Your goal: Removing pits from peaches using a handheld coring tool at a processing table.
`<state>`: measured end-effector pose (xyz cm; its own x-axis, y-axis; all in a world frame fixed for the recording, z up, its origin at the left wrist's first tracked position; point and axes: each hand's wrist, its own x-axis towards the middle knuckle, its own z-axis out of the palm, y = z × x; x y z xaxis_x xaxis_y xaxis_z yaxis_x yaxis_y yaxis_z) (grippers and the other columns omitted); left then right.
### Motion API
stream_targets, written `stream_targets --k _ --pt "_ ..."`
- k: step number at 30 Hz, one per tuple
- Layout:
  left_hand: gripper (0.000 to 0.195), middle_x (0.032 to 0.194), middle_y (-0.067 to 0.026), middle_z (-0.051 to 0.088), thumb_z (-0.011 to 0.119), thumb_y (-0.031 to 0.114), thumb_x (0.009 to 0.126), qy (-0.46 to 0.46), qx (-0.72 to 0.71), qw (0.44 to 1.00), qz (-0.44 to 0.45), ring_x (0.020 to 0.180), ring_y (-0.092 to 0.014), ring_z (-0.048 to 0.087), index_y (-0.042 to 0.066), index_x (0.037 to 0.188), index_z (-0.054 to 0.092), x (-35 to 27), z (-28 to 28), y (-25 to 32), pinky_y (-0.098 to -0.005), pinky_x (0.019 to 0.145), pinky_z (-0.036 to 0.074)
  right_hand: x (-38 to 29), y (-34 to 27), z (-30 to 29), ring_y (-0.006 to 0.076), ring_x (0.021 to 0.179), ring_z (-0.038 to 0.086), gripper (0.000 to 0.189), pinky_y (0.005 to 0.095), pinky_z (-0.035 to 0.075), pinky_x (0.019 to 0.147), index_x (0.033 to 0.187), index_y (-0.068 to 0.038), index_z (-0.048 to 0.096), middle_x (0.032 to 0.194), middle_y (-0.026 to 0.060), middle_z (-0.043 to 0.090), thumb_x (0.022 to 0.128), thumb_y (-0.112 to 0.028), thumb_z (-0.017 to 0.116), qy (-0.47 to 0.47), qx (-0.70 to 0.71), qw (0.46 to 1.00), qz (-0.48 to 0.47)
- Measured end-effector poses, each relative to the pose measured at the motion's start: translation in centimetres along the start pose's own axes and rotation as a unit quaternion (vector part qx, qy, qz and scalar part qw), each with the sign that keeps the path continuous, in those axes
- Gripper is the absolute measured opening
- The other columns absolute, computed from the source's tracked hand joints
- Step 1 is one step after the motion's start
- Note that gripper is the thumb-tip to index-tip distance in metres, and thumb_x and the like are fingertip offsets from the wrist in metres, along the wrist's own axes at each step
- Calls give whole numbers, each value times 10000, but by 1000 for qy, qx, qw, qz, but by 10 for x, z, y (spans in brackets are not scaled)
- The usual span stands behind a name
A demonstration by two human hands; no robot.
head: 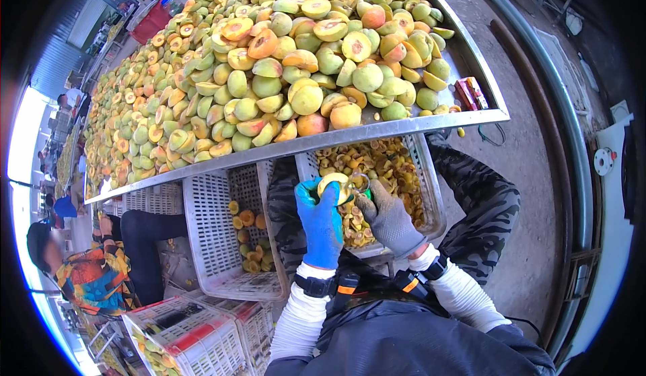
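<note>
My left hand (322,219), in a blue glove, holds a halved yellow peach (334,186) with its cut side up. Close on its right, my right hand (388,219), in a grey glove, is closed on a small tool with a metal ring (360,182) and a bit of green at its handle. The ring is beside the fruit; whether they touch is unclear. Both hands are above a plastic crate (435,214) of fruit scraps (391,166). Beyond them, a heap of halved peaches (267,85) covers much of a metal-rimmed table (303,146).
Left of my legs stands a perforated crate (202,255) with some peach halves (255,255). More crates (207,343) are at the lower left. A person (96,275) sits at the left. A small red box (468,93) lies in the table's right corner. Pipes (580,149) run along the right.
</note>
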<state>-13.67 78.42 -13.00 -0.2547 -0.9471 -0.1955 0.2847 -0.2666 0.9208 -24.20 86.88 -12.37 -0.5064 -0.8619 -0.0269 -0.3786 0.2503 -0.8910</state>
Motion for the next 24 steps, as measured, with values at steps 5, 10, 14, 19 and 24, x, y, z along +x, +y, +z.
stream_targets --k 5,10,14,19,24 --pt "247 1014 -70 563 654 53 892 47 -61 997 23 899 -144 583 26 1064 478 -8 7 33 -309 813 536 -11 75 30 467 833 630 333 507 477 671 1146 -59 578 862 276 637 974 -343 554 47 -16 989 141" --pt "257 995 -78 568 664 59 863 103 319 921 198 913 -168 565 10 1066 513 20 -93 64 -315 855 491 -14 77 -3 112 572 468 210 301 409 530 993 -55 561 654 38 497 995 -264 545 48 135 980 140" --pt "336 1030 -140 587 675 120 842 121 549 774 291 959 -301 576 6 1133 552 45 -135 123 -395 908 465 -4 90 -5 101 505 457 217 290 395 477 952 -57 542 621 14 491 1003 -268 540 -16 158 960 229" --pt "357 1061 -166 605 678 141 826 56 582 721 371 1019 -341 594 21 1148 582 146 -81 162 -449 881 476 -21 107 14 102 502 474 251 285 399 472 955 -43 557 620 15 511 999 -291 548 -54 157 963 213" --pt "437 1079 -165 587 655 126 823 207 656 590 422 1050 -355 587 98 1244 540 202 -141 162 -474 872 469 -29 93 6 101 510 483 238 279 397 460 946 -53 561 634 3 526 998 -284 554 -44 216 933 284"
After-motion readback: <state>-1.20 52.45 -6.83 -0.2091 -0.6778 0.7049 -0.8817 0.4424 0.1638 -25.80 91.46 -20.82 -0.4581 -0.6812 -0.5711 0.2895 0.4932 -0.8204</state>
